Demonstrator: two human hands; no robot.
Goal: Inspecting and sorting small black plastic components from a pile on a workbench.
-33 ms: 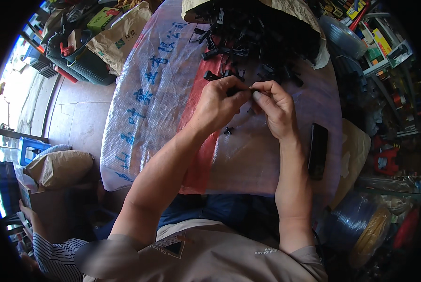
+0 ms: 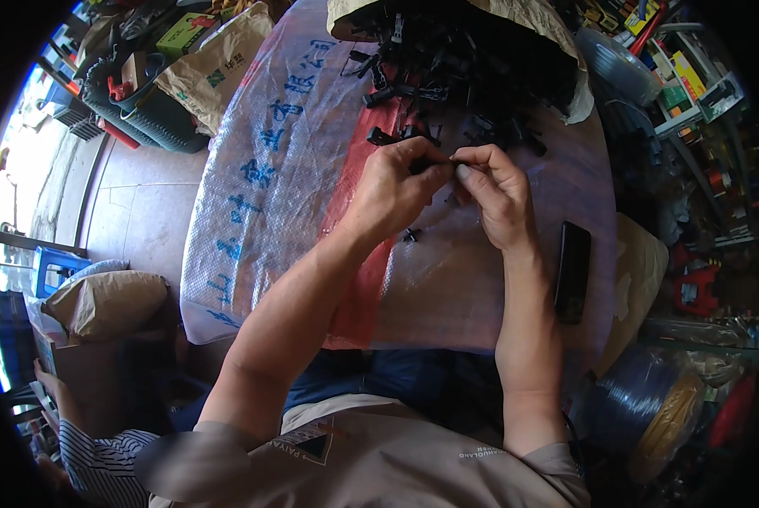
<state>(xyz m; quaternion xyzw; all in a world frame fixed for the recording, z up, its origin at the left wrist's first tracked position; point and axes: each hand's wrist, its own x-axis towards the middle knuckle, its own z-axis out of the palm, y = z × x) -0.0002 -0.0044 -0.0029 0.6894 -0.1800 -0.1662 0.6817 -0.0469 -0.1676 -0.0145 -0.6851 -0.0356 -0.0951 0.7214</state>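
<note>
Black parts (image 2: 437, 78) on sheeting (image 2: 456, 292) — cluttered room (image 2: 142, 193)

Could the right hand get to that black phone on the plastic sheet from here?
Probably yes: the black phone lies just right of the right forearm, with nothing visible on top of it. The right hand, fingertips close to the left hand, would likely have to turn back toward it.

One head-worn fisheye view — close above the covered table (image 2: 456, 292) — faces steeply down.
</note>
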